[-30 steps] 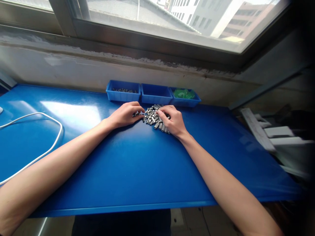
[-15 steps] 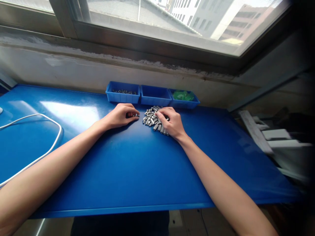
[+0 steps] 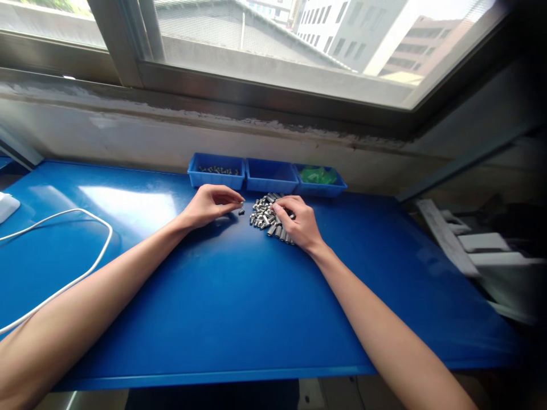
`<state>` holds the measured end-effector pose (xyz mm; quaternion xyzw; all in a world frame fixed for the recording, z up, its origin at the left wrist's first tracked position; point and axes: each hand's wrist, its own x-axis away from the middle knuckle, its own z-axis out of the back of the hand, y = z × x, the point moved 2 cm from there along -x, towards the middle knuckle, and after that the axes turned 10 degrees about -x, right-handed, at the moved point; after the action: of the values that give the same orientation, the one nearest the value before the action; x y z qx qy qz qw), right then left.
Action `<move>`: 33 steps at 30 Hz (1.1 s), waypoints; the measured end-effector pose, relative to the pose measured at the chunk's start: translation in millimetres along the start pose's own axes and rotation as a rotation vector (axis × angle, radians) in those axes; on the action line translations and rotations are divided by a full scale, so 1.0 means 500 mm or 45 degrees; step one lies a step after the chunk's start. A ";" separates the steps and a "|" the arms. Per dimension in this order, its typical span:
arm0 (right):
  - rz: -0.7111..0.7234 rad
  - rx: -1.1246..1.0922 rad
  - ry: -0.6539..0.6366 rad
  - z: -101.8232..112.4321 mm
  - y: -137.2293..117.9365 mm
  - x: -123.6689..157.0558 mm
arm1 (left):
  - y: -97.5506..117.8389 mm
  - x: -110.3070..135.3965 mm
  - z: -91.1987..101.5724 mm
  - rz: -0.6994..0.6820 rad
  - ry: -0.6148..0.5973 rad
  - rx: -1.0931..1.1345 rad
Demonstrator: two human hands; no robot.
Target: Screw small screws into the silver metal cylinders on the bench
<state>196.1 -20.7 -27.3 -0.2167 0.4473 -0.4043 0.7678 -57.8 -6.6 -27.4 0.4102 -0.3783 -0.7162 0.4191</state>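
A pile of small metal cylinders (image 3: pixel 265 215) lies on the blue table (image 3: pixel 239 296) in front of three blue bins. My left hand (image 3: pixel 211 205) is lifted a little left of the pile, fingertips pinched on a small metal piece; another small dark piece (image 3: pixel 241 212) lies on the table just under them. My right hand (image 3: pixel 299 222) rests on the right side of the pile, fingers curled onto the cylinders, covering part of them.
Three blue bins stand in a row by the wall: the left bin (image 3: pixel 216 171) holds small metal parts, the middle bin (image 3: pixel 271 175) looks empty, the right bin (image 3: pixel 320 179) holds green pieces. A white cable (image 3: pixel 77 267) loops at the left. Pale slats (image 3: pixel 470 245) lie past the table's right edge.
My left hand has drawn back from the pile and risen slightly with a piece pinched in its fingertips. My right hand stays on the pile. The view has tilted up a little.
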 end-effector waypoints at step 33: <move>0.000 0.025 -0.012 -0.001 0.001 -0.002 | -0.002 0.003 -0.014 -0.625 -0.135 -0.829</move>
<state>195.8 -19.8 -27.2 -0.2112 0.4397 -0.4076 0.7719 -52.3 -9.0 -31.2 0.2966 -0.0439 -0.8974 0.3238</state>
